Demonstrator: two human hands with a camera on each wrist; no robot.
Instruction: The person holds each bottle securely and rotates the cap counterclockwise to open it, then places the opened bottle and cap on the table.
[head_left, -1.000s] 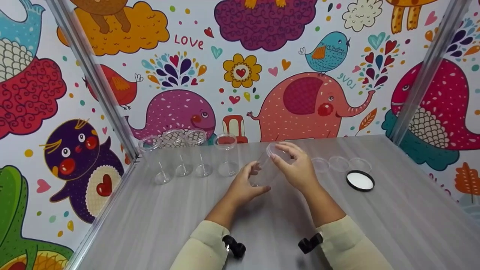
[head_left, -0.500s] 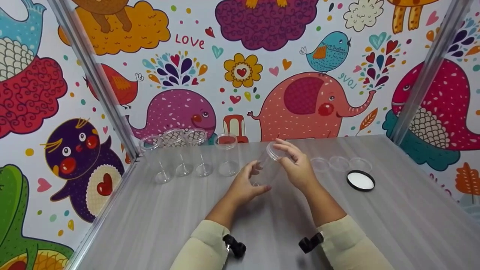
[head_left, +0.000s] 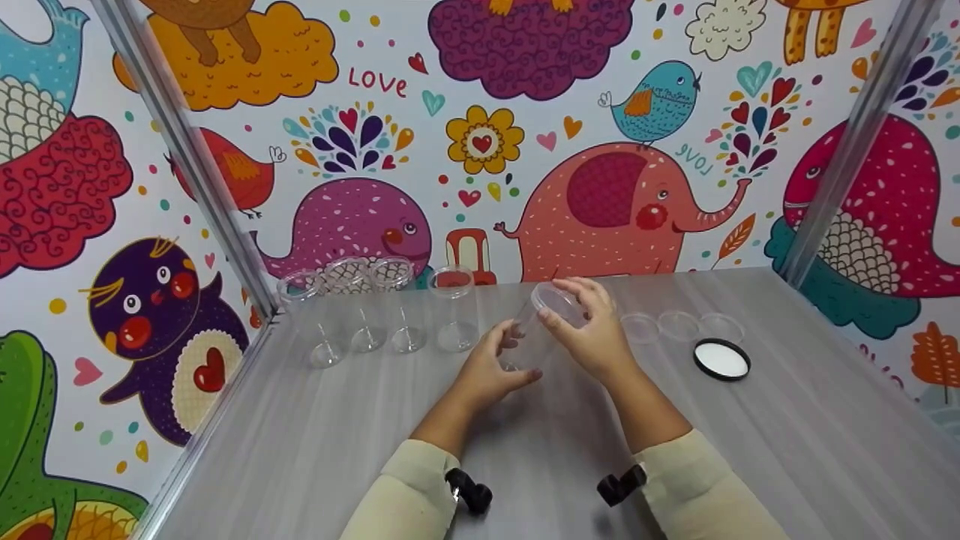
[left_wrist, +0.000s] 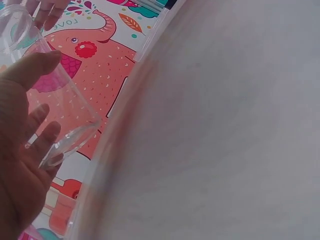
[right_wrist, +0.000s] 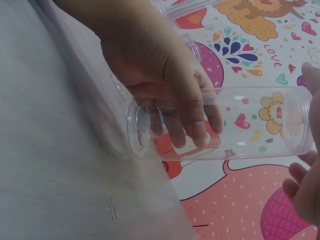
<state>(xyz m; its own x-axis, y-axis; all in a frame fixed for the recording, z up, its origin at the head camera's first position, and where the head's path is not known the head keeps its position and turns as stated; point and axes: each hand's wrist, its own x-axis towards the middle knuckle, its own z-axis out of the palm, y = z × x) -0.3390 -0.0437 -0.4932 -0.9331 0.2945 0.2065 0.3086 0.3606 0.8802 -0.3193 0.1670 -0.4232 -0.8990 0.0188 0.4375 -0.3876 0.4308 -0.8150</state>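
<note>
Tilted between both hands above the table is a clear plastic jar (head_left: 534, 339), its mouth end up and leaning away. My left hand (head_left: 484, 373) holds the lower part, thumb on one side and fingers round the other, as the left wrist view also shows. On the mouth end is a clear lid (right_wrist: 299, 120), almost invisible against the wall. Fingers and thumb of my right hand (head_left: 598, 337) grip this lid from either side. Through the jar's wall (right_wrist: 245, 125) the printed background shows, and nothing is inside it.
Several clear jars (head_left: 457, 337) stand upright in a row at the back left. To the right lie clear round lids (head_left: 679, 326) and a white lid with a black rim (head_left: 721, 360). Printed walls (head_left: 480, 217) enclose the grey table (head_left: 337, 442).
My right hand's fingers and thumb have shifted round the lid, the thumb drawing back and then returning to its near side. The left hand and the jar have stayed nearly in place.
</note>
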